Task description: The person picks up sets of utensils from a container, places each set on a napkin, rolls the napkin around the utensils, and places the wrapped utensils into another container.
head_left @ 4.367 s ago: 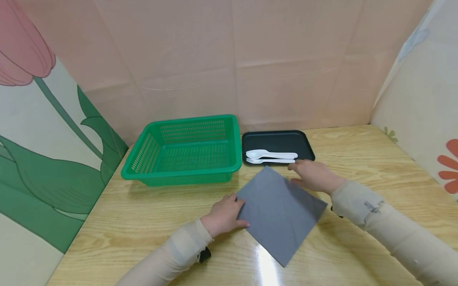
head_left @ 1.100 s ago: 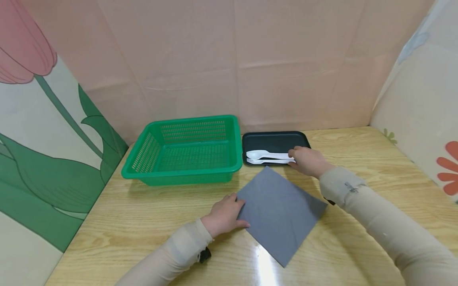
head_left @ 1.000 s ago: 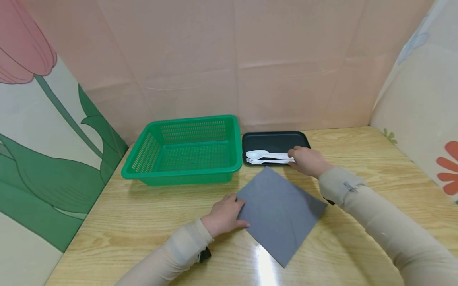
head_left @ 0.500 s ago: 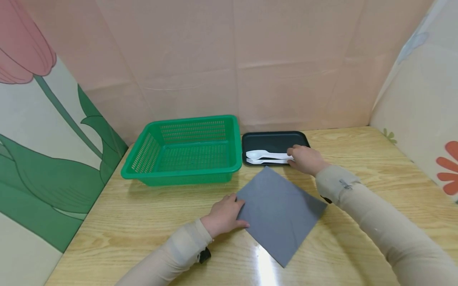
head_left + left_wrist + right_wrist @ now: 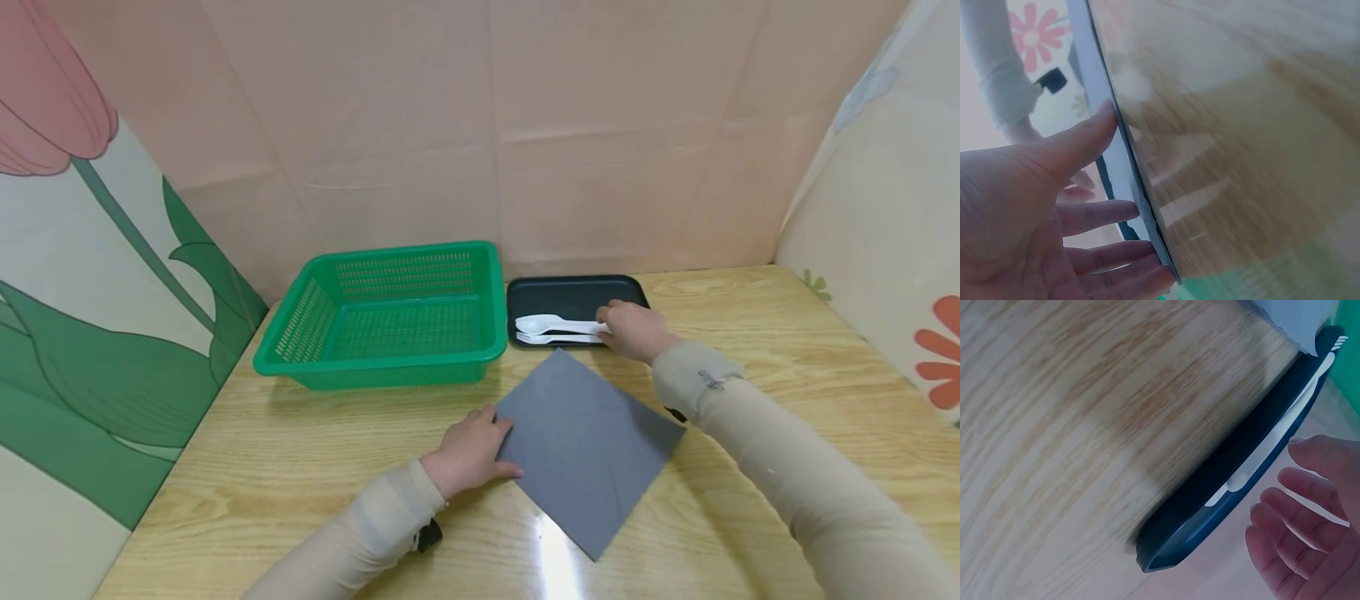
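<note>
A grey square cloth [image 5: 588, 454] lies flat on the table, one corner toward the tray. My left hand [image 5: 471, 450] rests at its left edge with fingers spread; the left wrist view shows the thumb and fingertips right at the cloth's rim. On a black tray [image 5: 577, 292] lie a white plastic spoon [image 5: 538, 324] and a white plastic fork [image 5: 543, 338], side by side. My right hand [image 5: 636, 329] reaches over their handle ends, hiding them in the head view. In the right wrist view its thumb and loosely bent fingers stand apart, nothing between them, near the white handles [image 5: 1260, 459].
A green plastic basket [image 5: 405, 362] with slotted sides stands left of the tray, close against it. The wooden table [image 5: 300, 467] reaches back to a pink wall covering [image 5: 390, 125]. Flower-patterned walls flank both sides.
My right hand has come from the cloth's upper right edge to the cutlery handles, then slid slightly left along them. My left hand, the cloth and the cutlery have not moved.
</note>
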Demonstrator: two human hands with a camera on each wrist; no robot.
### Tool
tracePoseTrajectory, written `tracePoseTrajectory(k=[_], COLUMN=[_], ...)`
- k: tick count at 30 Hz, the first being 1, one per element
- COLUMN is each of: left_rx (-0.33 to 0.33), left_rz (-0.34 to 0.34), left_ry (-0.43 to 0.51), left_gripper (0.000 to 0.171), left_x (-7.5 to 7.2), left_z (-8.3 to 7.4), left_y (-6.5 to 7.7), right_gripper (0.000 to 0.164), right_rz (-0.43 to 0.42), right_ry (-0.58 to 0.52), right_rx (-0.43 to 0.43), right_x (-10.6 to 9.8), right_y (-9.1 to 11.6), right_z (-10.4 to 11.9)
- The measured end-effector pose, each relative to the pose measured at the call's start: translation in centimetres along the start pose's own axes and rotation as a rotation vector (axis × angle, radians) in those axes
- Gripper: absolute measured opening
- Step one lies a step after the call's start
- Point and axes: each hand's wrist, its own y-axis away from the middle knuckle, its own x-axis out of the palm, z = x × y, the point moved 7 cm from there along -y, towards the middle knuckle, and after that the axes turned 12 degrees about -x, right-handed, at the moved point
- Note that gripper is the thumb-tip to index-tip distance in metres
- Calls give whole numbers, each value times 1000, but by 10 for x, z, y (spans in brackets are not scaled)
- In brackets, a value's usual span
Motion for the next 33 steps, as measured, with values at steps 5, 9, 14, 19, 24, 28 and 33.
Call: tracePoseTrajectory(k=[5,9,14,19,24,28,33], left_rx=[2,0,3,3,4,5,6], left_rz=[1,5,3,-1,-1,-1,-4], left_ry=[1,6,5,8,8,2,0], left_gripper=[64,64,64,64,64,64,64], left_x=[0,1,1,1,1,0,0], left_z=[0,0,0,0,0,0,0], left_y=[0,-1,-1,-2,-2,-2,-1], right_gripper=[24,23,23,21,20,18,17], right_rz=[19,21,18,9,21,23,10], right_ry=[6,14,21,17,9,6,11], right_rx=[9,15,10,5,11,3,1], right_x=[3,5,6,7,11,12,10], right_y=[-4,-7,-10,-12,-14,-15,-16], right_z=[0,0,0,-2,-5,-3,1])
